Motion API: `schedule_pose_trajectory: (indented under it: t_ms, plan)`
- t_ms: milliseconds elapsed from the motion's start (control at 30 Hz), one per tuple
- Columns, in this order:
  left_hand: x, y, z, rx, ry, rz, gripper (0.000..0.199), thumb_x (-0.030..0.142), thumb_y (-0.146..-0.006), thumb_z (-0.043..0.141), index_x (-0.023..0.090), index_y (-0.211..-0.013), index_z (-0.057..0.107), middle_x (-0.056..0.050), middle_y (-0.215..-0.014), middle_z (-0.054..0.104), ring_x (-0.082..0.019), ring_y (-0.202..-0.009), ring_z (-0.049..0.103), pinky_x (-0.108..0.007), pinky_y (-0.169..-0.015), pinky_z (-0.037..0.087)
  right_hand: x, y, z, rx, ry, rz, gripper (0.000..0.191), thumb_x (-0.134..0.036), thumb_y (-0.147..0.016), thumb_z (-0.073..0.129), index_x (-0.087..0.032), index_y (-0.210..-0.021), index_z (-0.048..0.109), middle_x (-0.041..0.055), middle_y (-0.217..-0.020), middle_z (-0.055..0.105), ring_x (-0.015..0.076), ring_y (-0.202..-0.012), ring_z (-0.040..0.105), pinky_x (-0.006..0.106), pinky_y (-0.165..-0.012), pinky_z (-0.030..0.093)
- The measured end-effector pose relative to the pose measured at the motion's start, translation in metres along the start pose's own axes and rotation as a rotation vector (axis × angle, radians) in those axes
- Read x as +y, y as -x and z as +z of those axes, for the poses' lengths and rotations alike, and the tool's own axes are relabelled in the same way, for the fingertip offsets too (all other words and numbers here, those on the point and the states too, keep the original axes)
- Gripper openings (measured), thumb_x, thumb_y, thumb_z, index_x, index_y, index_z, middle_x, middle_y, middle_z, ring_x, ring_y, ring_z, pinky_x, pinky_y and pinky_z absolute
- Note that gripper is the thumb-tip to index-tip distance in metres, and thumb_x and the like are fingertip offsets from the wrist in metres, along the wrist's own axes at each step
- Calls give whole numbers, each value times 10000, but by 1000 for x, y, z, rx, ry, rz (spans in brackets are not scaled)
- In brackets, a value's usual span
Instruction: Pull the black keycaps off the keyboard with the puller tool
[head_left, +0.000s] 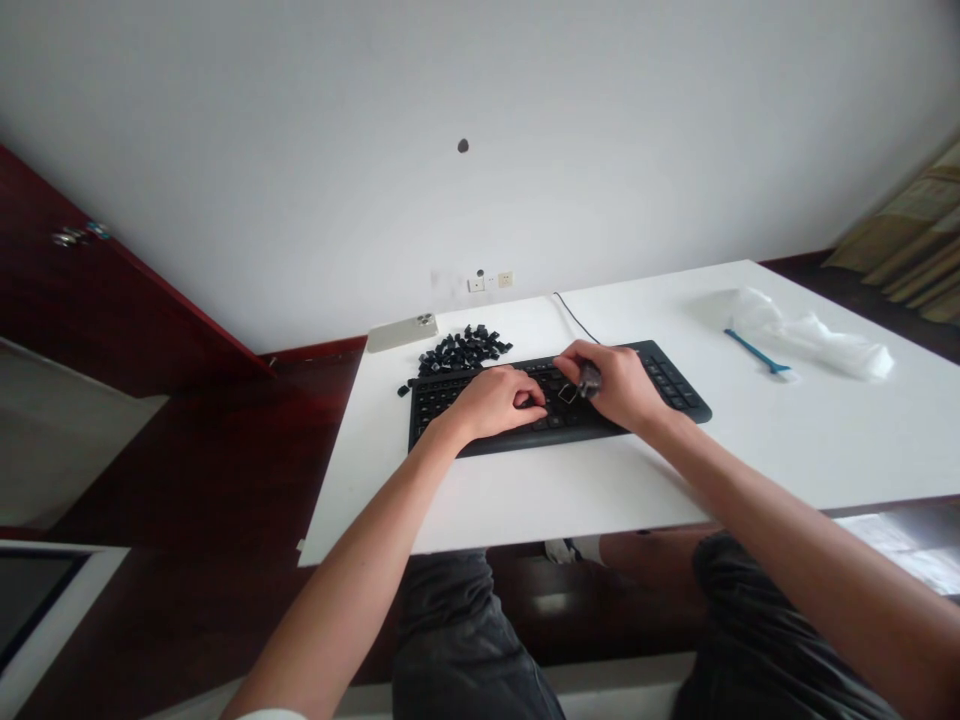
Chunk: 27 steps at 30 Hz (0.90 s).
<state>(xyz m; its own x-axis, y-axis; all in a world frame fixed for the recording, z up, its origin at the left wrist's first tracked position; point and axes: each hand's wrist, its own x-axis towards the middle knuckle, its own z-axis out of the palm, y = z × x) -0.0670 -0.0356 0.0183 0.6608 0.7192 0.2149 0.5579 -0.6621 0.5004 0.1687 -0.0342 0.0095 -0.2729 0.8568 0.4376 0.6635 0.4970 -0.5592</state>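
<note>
Left hand (491, 402) is down on the left half of the black keyboard (671, 380), fingers (529, 395) curled over the keys, and from up here on the head camera you can't tell whether they've got hold of a key or are only resting on it! Right hand (604, 385) comes in right alongside over the middle of the keyboard, the two hands apart with just a narrow gap between them, and that one's clamped on a wire keycap puller (589, 380), dark grip pinched in the fingers, square wire loop (568, 393) pointing down at the keys.

Behind the keyboard, toward its left end, sits a heap of black keycaps (461, 350), with one stray keycap (403, 390) just off the keyboard's left edge. A thin black cable (574, 317) runs from the keyboard's far edge toward the wall socket (487, 283). Further left behind the keyboard, a pale smartphone (403, 333) lies with its camera lenses facing up.

Over to the right, well apart from the keyboard, a blue plastic pick (754, 351) lies against crumpled clear plastic wrap (814, 340). It all sits on a white table (570, 490), and nearer the camera than the keyboard, under the table edge, are the person's knees in dark shorts (442, 640).
</note>
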Motion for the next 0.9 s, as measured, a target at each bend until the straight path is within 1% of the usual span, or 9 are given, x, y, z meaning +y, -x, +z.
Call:
schedule_pose_trajectory:
  t_ms: [133, 267, 367, 533, 633, 700, 767, 800, 900]
  plan:
    - [2, 2, -4, -20, 36, -6, 111, 308, -901, 795, 204, -879, 763, 44, -692, 564, -131, -684, 544, -274, -702, 387, 12, -41, -9, -72, 6, -25, 335, -507, -1010, 568, -220, -911, 708, 34, -750, 709, 190, -671, 579, 324, -662, 411]
    - [3, 3, -8, -82, 69, -40, 359, 520, -811, 883, 212, -936, 748, 46, -742, 593, -137, -698, 559, -277, -676, 380, 22, -66, -6, -77, -10, -11, 374, -531, -975, 582, -198, -877, 720, 27, -723, 692, 188, -683, 576, 324, -682, 417]
    - [4, 3, -9, -108, 49, -45, 413, 551, -777, 905, 221, -958, 736, 46, -763, 606, -148, -730, 572, -280, -695, 393, 26, -66, -3, -123, -79, 60, 391, -547, -957, 581, -191, -887, 729, 24, -729, 693, 186, -683, 585, 326, -701, 432]
    - [7, 3, -9, -105, 16, -57, 303, 442, -822, 882, 223, -965, 728, 44, -775, 604, -152, -759, 576, -281, -721, 412, 30, -56, -12, -359, -144, 130, 499, -657, -954, 578, -198, -912, 766, 9, -657, 648, 182, -641, 584, 324, -672, 430]
    - [9, 3, -9, -117, 15, -56, 294, 417, -817, 879, 226, -990, 737, 39, -774, 598, -160, -774, 584, -284, -743, 426, 32, -55, -23, -504, -209, 194, 593, -729, -963, 545, -187, -946, 786, -10, -569, 566, 157, -552, 522, 322, -620, 408]
    - [8, 4, -11, -116, 30, -40, 261, 384, -820, 867, 227, -991, 747, 39, -770, 601, -154, -761, 584, -282, -745, 429, 35, -57, -28, -555, -262, 209, 625, -751, -967, 536, -177, -955, 783, -21, -543, 525, 143, -532, 488, 317, -606, 397]
    - [5, 5, -13, -63, 71, -40, 137, 344, -886, 786, 220, -930, 750, 48, -710, 574, -129, -678, 543, -274, -705, 412, 38, -58, -32, -611, -330, 201, 627, -754, -972, 535, -172, -973, 769, -30, -542, 504, 131, -526, 462, 308, -589, 381]
    - [3, 5, -14, -11, 95, -56, 119, 328, -924, 730, 214, -893, 747, 56, -663, 542, -115, -621, 500, -269, -670, 393, 39, -58, -33, -664, -367, 192, 620, -753, -969, 547, -172, -992, 762, -34, -549, 498, 125, -524, 450, 301, -573, 367]
    - [-5, 7, -18, 187, 114, -138, 227, 324, -979, 638, 199, -809, 723, 79, -549, 425, -94, -516, 358, -264, -585, 319, 41, -59, -34, -832, -433, 181, 612, -756, -947, 592, -180, -1067, 759, -52, -546, 459, 116, -508, 419, 286, -526, 318]
